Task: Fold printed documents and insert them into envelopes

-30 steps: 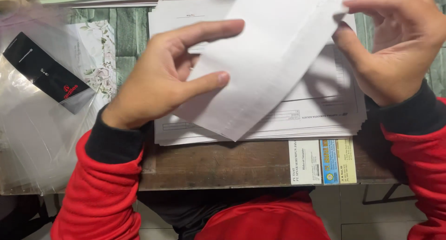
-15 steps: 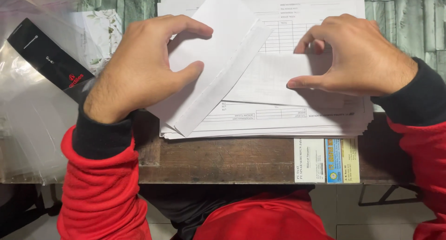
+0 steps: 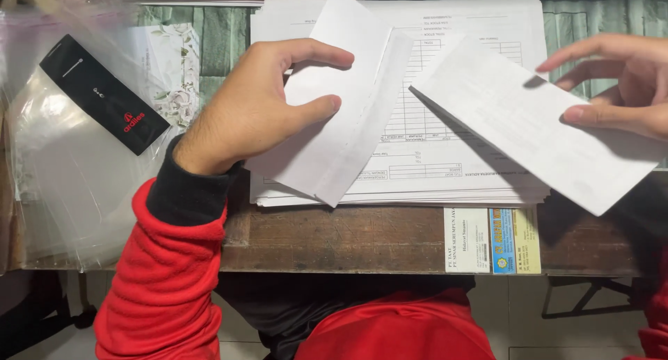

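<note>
Left hand [image 3: 254,109] gripping white envelope [image 3: 341,123] over stack of forms [image 3: 445,158] on worktop [image 3: 334,241]; right hand [image 3: 619,85] pinching folded paper [image 3: 536,127], lifted, tilted.

Even indoor light from above falls on a stack of printed forms [image 3: 459,109], bright but not blown out. A folded slip [image 3: 536,130] casts a soft shadow beneath it. Glare streaks the clear plastic bags [image 3: 62,179] (left edge slightly soft). Focus is otherwise sharp.
</note>
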